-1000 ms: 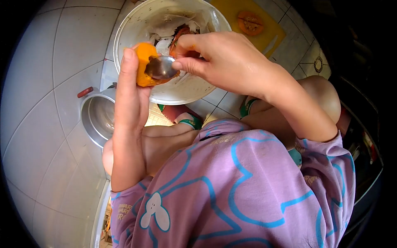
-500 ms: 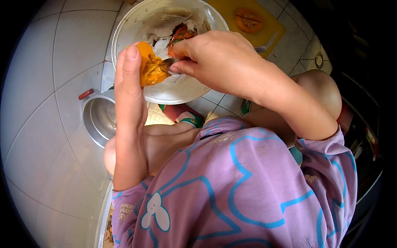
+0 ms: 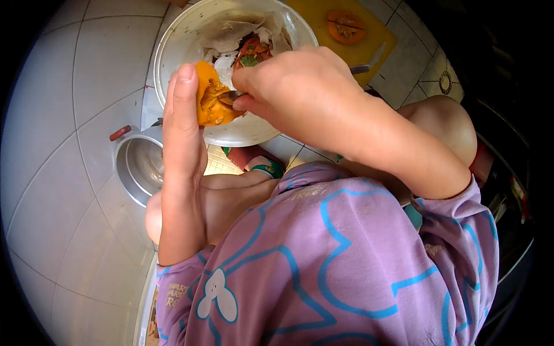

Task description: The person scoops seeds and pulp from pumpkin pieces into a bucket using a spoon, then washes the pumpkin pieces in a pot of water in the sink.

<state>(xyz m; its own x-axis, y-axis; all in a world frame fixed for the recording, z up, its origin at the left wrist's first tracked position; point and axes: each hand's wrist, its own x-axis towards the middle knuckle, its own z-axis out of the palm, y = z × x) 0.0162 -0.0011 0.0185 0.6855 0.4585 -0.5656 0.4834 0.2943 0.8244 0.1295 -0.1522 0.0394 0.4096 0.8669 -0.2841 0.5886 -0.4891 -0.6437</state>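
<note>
My left hand is closed around a piece of orange pumpkin, its stringy, seedy hollow turned to the right. In my right hand is a metal spoon, gripped close to its bowl, whose tip sits in the pumpkin's pulp. The handle end of the spoon sticks out past the far side of my hand. Both hands are over a white bucket that holds scraps: pale peel or paper, red bits and something green. My right hand hides part of the bucket's contents.
Behind the bucket, a yellow cutting board bears another cut pumpkin piece with seeds, and a knife lies at its edge. A metal pot with a red handle stands at left. A round floor drain is at right.
The spoon has shifted slightly left and deeper into the pulp, with my right hand tilting. The pumpkin has dropped and turned slightly, showing more of its hollow.
</note>
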